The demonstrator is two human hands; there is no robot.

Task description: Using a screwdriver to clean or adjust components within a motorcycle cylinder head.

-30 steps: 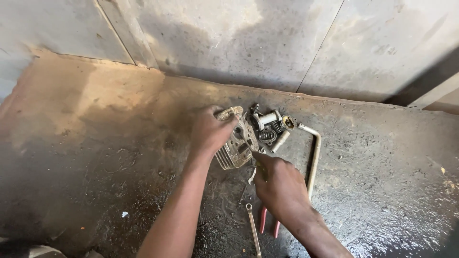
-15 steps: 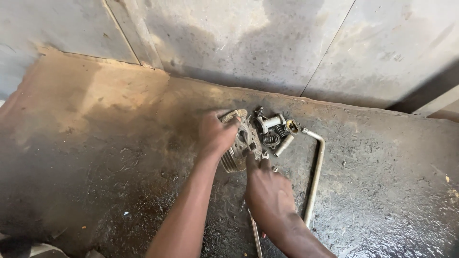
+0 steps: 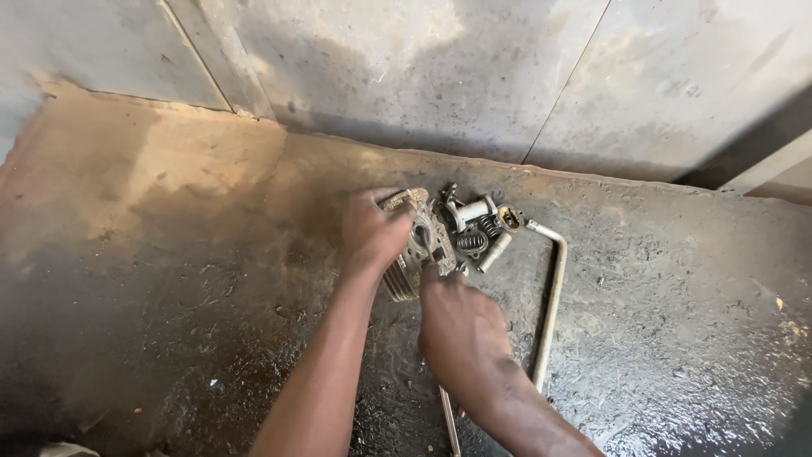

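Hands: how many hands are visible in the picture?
2. The left hand rests on the finned metal part; the right hand is just below it. No other hands show.

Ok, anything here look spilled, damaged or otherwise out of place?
Yes: the floor is dark and glistening, as if wet or oily, around the finned metal engine part that both hands hold. Small loose parts, among them a spring, lie beside it, near a bent metal rod. No damage is visible.

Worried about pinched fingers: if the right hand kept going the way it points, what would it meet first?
The right hand points up toward the finned metal engine part, which its fingertips seem already to touch; the left hand grips that part's far side.
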